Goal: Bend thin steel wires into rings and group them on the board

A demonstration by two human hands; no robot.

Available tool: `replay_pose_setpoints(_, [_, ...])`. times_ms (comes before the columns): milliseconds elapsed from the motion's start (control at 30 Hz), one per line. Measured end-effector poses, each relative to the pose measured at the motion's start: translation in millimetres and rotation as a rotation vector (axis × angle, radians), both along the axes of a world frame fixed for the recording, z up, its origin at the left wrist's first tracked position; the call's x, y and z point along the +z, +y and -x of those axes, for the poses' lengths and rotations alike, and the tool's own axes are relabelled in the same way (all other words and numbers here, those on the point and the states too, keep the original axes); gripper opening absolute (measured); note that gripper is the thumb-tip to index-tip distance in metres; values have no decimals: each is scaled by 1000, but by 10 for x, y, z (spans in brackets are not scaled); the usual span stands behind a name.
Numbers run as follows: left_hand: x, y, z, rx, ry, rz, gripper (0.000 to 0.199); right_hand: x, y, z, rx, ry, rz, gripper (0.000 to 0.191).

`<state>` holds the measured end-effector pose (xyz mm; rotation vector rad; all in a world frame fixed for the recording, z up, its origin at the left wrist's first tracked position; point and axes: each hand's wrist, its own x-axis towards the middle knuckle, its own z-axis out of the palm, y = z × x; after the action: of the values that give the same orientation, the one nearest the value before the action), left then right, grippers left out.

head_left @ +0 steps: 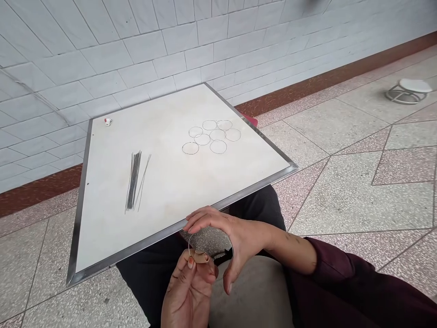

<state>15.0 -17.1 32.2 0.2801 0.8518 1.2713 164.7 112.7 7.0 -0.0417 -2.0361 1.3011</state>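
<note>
Light: bright, soft, even; direction unclear to you. White four-sided tabletop (170, 182): softly lit. Rectangular white wall tiles (102, 57): stretched, slanting at your upper left. Your black fabric trousers (262, 204): detail lost in darkness. Thin round wire hoop (189, 241) at your left hand (191, 282): faint hairline.

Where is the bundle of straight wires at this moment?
In the head view, the bundle of straight wires lies left of centre on the white tabletop, left of the overlapping wire rings and nearer the person than the small red-and-white item.

The right sleeve (358, 278) is dark maroon; the trousers (146, 278) are black.
</note>
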Motion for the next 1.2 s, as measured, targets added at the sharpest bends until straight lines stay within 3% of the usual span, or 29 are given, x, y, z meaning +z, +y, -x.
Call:
replay_pose_setpoints(333, [-10,-14,13,-36,-16,-11,25,17,8,-47,-19,22,26,98])
replay_pose_setpoints(533, [-48,-17,3,-17,31,22,15,39,-11,-91,-13,-17,68,95])
replay_pose_setpoints(700, [-55,-41,20,58,75,-9,23,-10,-37,-133,56,-76,303,114])
replay_pose_setpoints(767, [-52,-44,33,105,81,-22,21,-44,-52,-151,60,-82,439,102])
replay_pose_setpoints(867, [-51,-29,49,176,79,-3,12,-75,-86,-155,95,-116,638,53])
replay_pose_setpoints(933, [-47,-13,50,205,73,10,11,-78,-112,-138,150,-124,754,34])
replay_pose_setpoints(1200, [25,7,38,223,63,-1,16,-56,-121,-89,186,-53,929,30])
